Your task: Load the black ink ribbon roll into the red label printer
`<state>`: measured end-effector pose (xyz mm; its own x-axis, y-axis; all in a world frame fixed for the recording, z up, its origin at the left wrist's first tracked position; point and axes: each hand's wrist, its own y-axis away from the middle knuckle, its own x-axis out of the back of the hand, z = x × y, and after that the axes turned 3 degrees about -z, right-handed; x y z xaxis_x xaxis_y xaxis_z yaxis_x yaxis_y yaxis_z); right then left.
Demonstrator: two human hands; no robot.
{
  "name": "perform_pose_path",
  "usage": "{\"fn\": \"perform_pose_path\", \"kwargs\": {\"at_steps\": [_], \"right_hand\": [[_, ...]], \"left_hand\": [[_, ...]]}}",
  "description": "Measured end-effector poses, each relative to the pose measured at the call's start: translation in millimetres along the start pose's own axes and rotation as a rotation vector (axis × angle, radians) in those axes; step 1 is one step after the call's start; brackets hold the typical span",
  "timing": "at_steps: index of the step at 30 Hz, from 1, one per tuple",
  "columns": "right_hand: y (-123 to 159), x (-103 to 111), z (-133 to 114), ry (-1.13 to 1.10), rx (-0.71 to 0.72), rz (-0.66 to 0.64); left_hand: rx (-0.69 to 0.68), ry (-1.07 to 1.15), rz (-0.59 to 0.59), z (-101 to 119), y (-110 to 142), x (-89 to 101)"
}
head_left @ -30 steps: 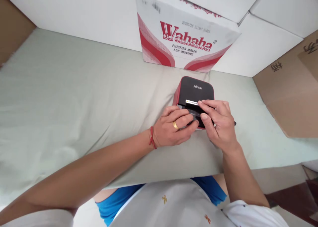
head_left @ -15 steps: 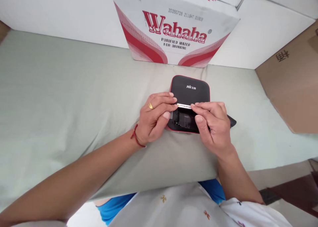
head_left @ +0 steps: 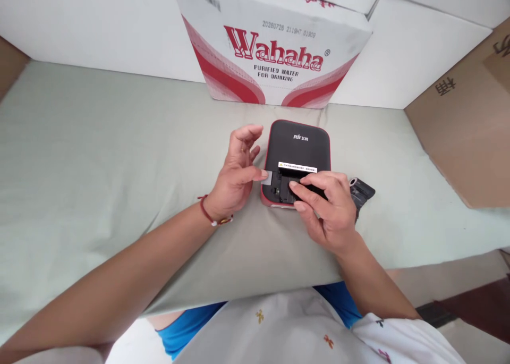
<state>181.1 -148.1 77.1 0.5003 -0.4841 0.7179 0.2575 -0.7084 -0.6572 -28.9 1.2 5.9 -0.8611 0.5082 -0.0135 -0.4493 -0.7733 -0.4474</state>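
Note:
A black, box-shaped device with red edges [head_left: 298, 147] lies on the cloth; it looks like a small label printer. A white sticker [head_left: 290, 166] runs along the edge of its uncovered recess, which shows black parts inside. Beside it, my left hand [head_left: 239, 168] has its fingers spread, and the thumb tip rests on a grey tab [head_left: 268, 178] at the device's left side. My right hand [head_left: 330, 204] lies over the right part of the recess, fingertips down on the black parts, thumb apart. Behind that hand sits a roll of black film [head_left: 362, 192] with a pale core, partly hidden.
A Wahaha water carton [head_left: 274, 66] stands behind the device, among white boxes [head_left: 111, 29]. On the right is a brown cardboard box [head_left: 462, 125]. Pale green cloth [head_left: 119, 141] covers the tabletop, its front edge close to my body.
My left hand has gone from the sticker to the device's left side, thumb on the grey tab. My right hand has shifted down from the sticker into the recess. More of the film roll shows.

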Motion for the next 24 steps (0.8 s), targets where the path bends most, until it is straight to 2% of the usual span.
{"fn": "perform_pose_path", "kwargs": {"at_steps": [5,11,17,24], "right_hand": [[1,-3,-5,0.011,-0.016,0.013],[-1,-3,-7,0.031,-0.002,0.027],[-7,-1,-10,0.034,0.052,0.027],[-9,2,-16,0.080,0.040,-0.006]], "left_hand": [[0.098,-0.009,-0.066,-11,-3,7.2],[0.059,-0.017,-0.030,-15,-3,-2.6],[0.117,0.104,-0.064,-13,-5,-7.3],[0.095,0.166,-0.054,-10,-5,-16.1]]}}
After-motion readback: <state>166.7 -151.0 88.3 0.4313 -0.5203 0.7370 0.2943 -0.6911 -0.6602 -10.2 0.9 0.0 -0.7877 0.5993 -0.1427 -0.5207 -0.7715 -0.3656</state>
